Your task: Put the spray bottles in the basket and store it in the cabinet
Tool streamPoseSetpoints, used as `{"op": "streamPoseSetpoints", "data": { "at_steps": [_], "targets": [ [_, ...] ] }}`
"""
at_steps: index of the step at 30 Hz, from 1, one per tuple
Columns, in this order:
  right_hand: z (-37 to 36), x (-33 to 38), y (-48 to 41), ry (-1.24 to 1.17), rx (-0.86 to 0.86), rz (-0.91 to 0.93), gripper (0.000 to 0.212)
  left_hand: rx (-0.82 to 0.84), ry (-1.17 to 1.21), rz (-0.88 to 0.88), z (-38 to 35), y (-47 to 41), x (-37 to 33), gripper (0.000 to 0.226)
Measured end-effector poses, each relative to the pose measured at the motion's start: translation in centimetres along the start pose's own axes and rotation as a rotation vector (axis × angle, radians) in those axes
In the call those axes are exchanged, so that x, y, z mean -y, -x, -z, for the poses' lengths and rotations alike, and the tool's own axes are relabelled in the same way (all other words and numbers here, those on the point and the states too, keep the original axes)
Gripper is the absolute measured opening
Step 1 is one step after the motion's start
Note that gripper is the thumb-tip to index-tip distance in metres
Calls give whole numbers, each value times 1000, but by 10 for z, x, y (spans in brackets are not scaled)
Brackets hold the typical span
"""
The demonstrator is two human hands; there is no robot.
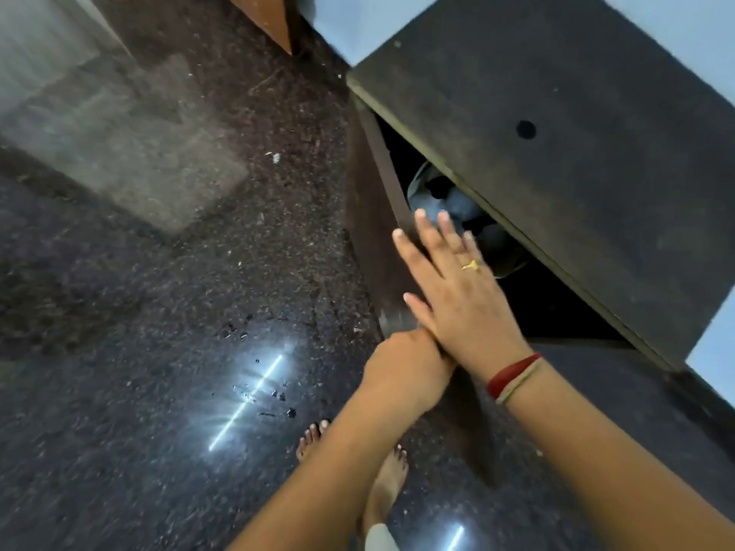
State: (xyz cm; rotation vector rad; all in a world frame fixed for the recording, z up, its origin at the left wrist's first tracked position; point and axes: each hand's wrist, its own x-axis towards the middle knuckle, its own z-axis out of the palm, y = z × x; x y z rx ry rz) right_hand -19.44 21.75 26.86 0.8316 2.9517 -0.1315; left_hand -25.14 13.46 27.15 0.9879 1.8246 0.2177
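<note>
A low cabinet with a dark top (557, 113) stands at the right, and its brown door (378, 216) is swung out, seen edge-on. Inside the dark opening sits a round greyish basket (417, 184) holding dark rounded shapes (461, 204); I cannot make out spray bottles among them. My right hand (457, 288), with a ring and a red wrist thread, lies flat with fingers spread against the door's top edge, in front of the basket. My left hand (401, 367) is just below it at the door's outer end, its fingers hidden under my right hand.
A speckled dark stone floor (159, 351) with bright light reflections spreads to the left. My bare feet (385, 471) stand close to the cabinet. A wooden furniture corner (270, 21) is at the top, and a pale wall (330, 17) runs behind the cabinet.
</note>
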Motion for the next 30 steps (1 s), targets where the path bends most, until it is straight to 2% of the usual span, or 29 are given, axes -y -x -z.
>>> {"op": "streamPoseSetpoints", "data": {
  "at_steps": [4,8,11,13,15,20,25,30],
  "targets": [
    [15,-43,1,209,-7,-83,100,-60,116,7,-17,-24,-44,38],
    [22,-73,-3,306,24,-203,112,-48,217,109,-30,-50,-73,28],
    [23,-89,-6,307,48,-251,111,-91,423,163,-38,-60,-86,17],
    [21,-95,-6,233,57,-249,104,-95,579,185,-42,-66,-92,6],
    [17,-99,-6,149,56,-228,98,-100,674,179,-45,-74,-95,6],
    [6,-102,-6,168,-12,-201,92,-127,404,33,-43,-88,-88,21],
    [6,-102,-6,154,-39,-197,90,-145,446,-32,-34,-76,-82,25],
    [12,-101,-5,85,0,-190,88,-452,389,-43,-8,-62,-73,15]
  ]
}}
